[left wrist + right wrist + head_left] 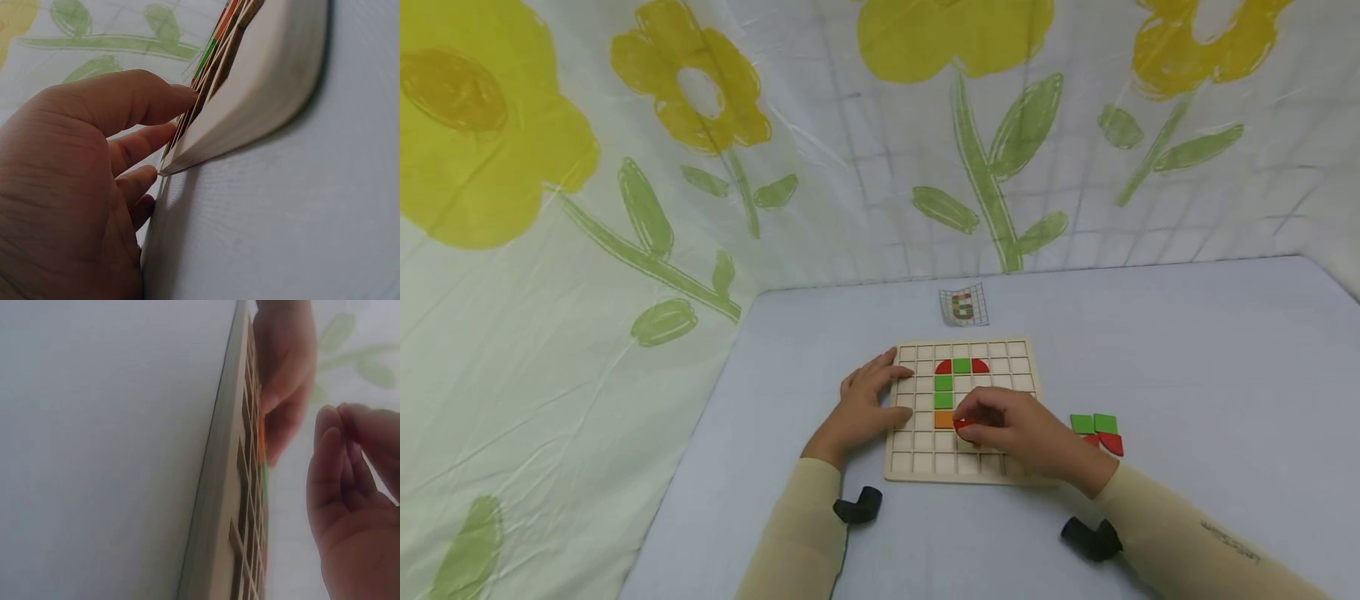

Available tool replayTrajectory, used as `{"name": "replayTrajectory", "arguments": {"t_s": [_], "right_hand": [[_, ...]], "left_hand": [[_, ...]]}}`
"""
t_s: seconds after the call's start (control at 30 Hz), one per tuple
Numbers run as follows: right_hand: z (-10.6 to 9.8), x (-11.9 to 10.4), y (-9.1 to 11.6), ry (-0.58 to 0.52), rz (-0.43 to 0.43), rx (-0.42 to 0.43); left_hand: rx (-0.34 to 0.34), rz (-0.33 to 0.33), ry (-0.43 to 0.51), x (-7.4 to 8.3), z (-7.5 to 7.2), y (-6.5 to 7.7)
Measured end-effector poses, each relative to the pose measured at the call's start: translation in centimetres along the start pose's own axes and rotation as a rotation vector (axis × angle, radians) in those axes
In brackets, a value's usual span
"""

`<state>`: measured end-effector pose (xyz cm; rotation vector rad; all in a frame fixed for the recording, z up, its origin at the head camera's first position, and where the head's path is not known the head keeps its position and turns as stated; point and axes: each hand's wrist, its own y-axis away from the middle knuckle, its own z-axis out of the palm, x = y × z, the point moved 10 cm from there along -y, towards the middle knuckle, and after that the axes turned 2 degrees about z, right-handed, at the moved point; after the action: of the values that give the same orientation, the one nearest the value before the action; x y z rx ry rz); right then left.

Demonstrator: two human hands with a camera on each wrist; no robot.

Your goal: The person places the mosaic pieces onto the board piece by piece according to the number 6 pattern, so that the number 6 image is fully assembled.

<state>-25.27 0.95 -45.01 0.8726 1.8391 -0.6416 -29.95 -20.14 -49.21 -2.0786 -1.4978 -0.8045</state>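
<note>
A wooden grid board (925,468) lies on the table. In its squares sit two red rounded tiles at the upper row, a green tile (962,366) between them, two more green ones below at left, and an orange tile (943,420). My left hand (861,408) rests along the board's left edge, fingers extended, thumb tip at the rim in the left wrist view. My right hand (1018,425) pinches a red tile (964,428) between thumb and fingers, just right of the orange tile and over the board. In the right wrist view that hand hides most of the tile.
Right of the board lie loose tiles, including a green tile (1105,424) and a red tile (1110,443), partly behind the right wrist. A small printed pattern card (964,306) lies beyond the board. A flower-patterned curtain (835,208) hangs behind the table (1210,358).
</note>
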Motion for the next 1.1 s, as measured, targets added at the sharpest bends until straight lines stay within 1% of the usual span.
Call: {"name": "replayTrajectory", "arguments": {"t_s": [0.17,0.3,0.5,0.67,0.8,1.1], "right_hand": [[0.7,0.0,-1.1,-0.019,0.027,0.011],[1.3,0.1,-1.8,-0.045,0.025,0.019],[1.9,0.2,-2.5,-0.015,0.026,0.013],[2.4,0.9,-2.6,0.050,0.056,-0.008],[2.8,1.5,-2.4,0.064,0.076,-0.023],[3.1,1.5,-2.4,0.100,0.046,-0.014]], "left_hand": [[0.005,0.009,-0.007,0.0,0.0,0.0],[0.001,0.013,-0.011,-0.1,0.1,-0.1],[-0.007,0.013,-0.012,0.0,0.2,-0.1],[-0.006,0.022,-0.003,0.1,0.2,-0.1],[-0.005,0.027,-0.010,0.1,0.2,-0.1],[-0.003,0.033,-0.019,-0.1,0.0,-0.1]]}}
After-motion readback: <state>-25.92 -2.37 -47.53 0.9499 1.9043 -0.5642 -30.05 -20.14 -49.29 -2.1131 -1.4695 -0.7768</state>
